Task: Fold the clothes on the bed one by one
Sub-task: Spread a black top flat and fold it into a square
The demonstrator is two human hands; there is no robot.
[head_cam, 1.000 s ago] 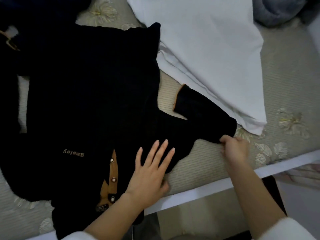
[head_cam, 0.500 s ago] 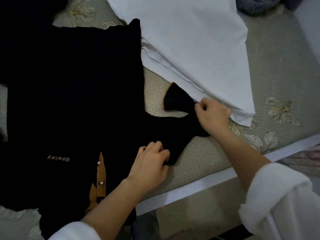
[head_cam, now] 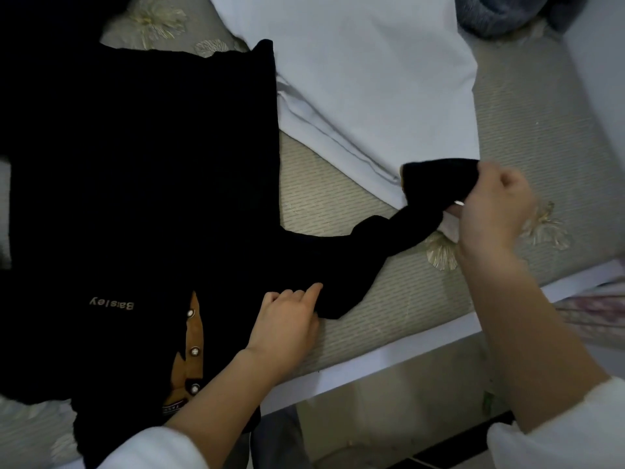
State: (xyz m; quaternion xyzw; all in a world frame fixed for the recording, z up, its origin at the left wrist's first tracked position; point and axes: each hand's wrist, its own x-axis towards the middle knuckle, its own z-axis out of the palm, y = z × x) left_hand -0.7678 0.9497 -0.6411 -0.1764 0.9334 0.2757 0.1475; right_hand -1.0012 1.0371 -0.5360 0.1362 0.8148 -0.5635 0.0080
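The black shirt lies face up on the bed, collar toward the near edge. The left grip rests on the shoulder with fingers curled; whether it pinches the cloth cannot be told. The right grip is closed round the cuff of the sleeve, which is drawn out and twisted. Untwist the sleeve, anchor the shoulder, then lay the sleeve flat across the chest. A white garment touches the shirt. The bed cover is ribbed and flower-patterned, and a white rail edges it.
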